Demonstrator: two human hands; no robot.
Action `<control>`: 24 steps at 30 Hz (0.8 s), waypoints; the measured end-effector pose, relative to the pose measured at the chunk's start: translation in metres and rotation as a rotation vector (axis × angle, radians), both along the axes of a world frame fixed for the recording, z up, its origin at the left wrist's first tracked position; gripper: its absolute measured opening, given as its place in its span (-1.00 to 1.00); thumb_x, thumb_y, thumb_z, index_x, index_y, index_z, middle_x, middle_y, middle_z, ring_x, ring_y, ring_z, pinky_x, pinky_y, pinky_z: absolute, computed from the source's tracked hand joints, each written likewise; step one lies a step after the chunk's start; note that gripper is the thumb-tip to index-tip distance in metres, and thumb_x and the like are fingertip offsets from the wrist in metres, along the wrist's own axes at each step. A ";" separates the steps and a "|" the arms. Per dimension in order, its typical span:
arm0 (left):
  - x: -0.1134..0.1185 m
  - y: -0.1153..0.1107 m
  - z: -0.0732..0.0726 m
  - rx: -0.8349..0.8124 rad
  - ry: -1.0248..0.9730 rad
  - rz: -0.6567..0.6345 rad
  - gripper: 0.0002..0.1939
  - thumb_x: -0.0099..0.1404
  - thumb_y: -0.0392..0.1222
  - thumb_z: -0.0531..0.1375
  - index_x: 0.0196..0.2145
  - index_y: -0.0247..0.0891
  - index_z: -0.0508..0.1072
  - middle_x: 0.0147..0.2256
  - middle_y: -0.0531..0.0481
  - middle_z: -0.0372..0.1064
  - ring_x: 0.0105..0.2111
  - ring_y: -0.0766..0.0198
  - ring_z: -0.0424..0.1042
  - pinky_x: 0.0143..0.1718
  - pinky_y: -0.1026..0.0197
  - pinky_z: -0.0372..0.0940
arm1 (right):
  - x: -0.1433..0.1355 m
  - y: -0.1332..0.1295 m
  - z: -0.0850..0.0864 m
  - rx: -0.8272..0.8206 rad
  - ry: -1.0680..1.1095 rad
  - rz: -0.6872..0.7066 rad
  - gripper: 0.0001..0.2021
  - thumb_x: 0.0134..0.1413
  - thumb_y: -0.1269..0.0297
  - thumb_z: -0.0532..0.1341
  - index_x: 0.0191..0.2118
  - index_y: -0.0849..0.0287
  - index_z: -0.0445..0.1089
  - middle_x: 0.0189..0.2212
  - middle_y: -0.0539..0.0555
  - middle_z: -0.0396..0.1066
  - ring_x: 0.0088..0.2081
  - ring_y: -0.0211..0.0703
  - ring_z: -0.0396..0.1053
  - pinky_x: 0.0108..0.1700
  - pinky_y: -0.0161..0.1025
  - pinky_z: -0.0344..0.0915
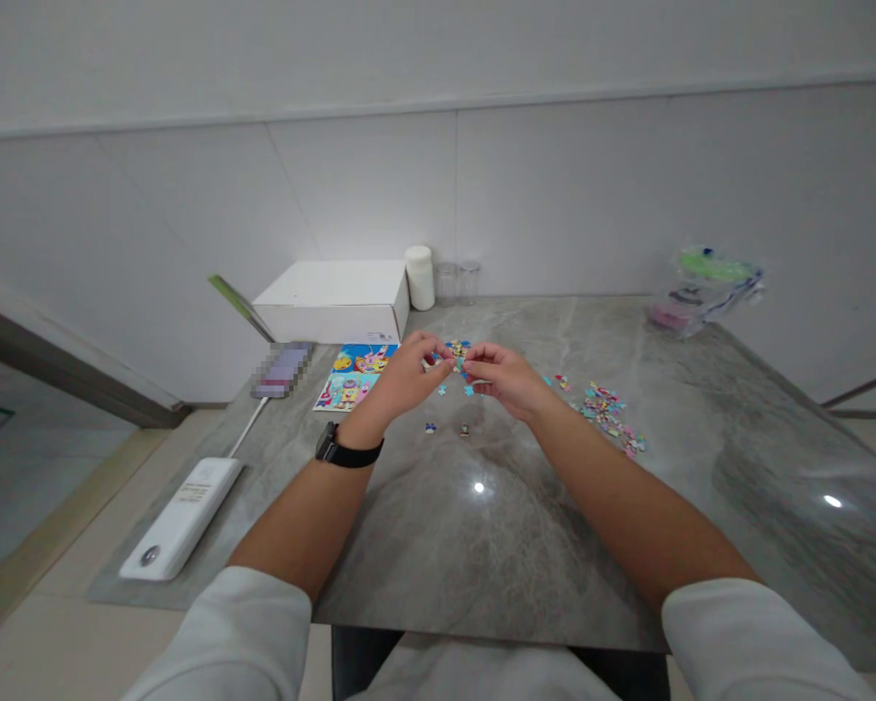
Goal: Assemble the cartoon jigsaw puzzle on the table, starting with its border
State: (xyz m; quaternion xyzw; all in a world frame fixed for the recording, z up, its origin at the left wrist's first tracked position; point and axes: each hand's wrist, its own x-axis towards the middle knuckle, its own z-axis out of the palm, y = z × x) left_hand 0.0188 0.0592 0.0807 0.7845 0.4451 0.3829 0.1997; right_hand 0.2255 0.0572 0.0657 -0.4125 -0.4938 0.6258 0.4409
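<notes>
My left hand (pixel 411 375), with a black watch on its wrist, is closed in a pinch over the middle of the table. Opposite it, my right hand (pixel 507 378) pinches too, and the fingertips of both almost meet around small jigsaw puzzle pieces (pixel 459 364). The fingers partly cover what they hold. Just behind lie more colourful joined or clustered pieces (pixel 458 347). Loose light-blue pieces (pixel 469 390) rest below the hands, and two darker pieces (pixel 430 427) sit nearer to me. A scattered pile of puzzle pieces (pixel 607 409) spreads beside my right forearm.
A cartoon picture sheet (pixel 350 389) lies left of my hands. Behind it stand a white box (pixel 332 297), a white cylinder (pixel 420 277) and two clear glasses (pixel 469 282). A white power bank (pixel 182 521) and a phone (pixel 283 370) are at left; a plastic bag (pixel 705 292) is far right.
</notes>
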 end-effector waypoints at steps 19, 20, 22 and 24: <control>-0.033 0.053 -0.059 -0.218 0.083 0.182 -0.86 0.40 -0.25 0.24 -0.10 -0.25 0.54 -0.20 -0.04 0.57 -0.21 0.23 0.53 -0.11 0.20 0.42 | -0.007 0.006 -0.059 0.849 -1.350 0.142 -0.72 0.39 0.22 0.25 0.11 0.06 0.59 0.11 0.22 0.55 0.19 0.18 0.37 0.25 0.09 0.18; -0.032 0.053 -0.062 -0.228 0.097 0.188 -0.85 0.39 -0.26 0.25 -0.09 -0.25 0.56 -0.20 -0.05 0.58 -0.20 0.22 0.54 -0.10 0.20 0.42 | -0.009 0.005 -0.061 0.867 -1.368 0.168 -0.70 0.40 0.20 0.24 0.13 0.06 0.58 0.13 0.21 0.55 0.19 0.18 0.36 0.26 0.10 0.16; -0.031 0.053 -0.068 -0.247 0.128 0.191 -0.86 0.37 -0.28 0.26 -0.13 -0.26 0.59 -0.21 -0.05 0.60 -0.21 0.21 0.54 -0.10 0.19 0.42 | -0.011 0.006 -0.063 0.896 -1.382 0.198 -0.67 0.42 0.19 0.22 0.18 0.04 0.56 0.17 0.20 0.53 0.21 0.17 0.34 0.28 0.11 0.13; -0.029 0.052 -0.073 -0.266 0.167 0.194 -0.88 0.36 -0.28 0.26 -0.18 -0.25 0.61 -0.23 -0.04 0.61 -0.22 0.20 0.55 -0.09 0.19 0.42 | -0.012 0.007 -0.066 0.921 -1.385 0.222 -0.66 0.44 0.18 0.20 0.20 0.02 0.56 0.21 0.18 0.51 0.22 0.17 0.33 0.28 0.12 0.12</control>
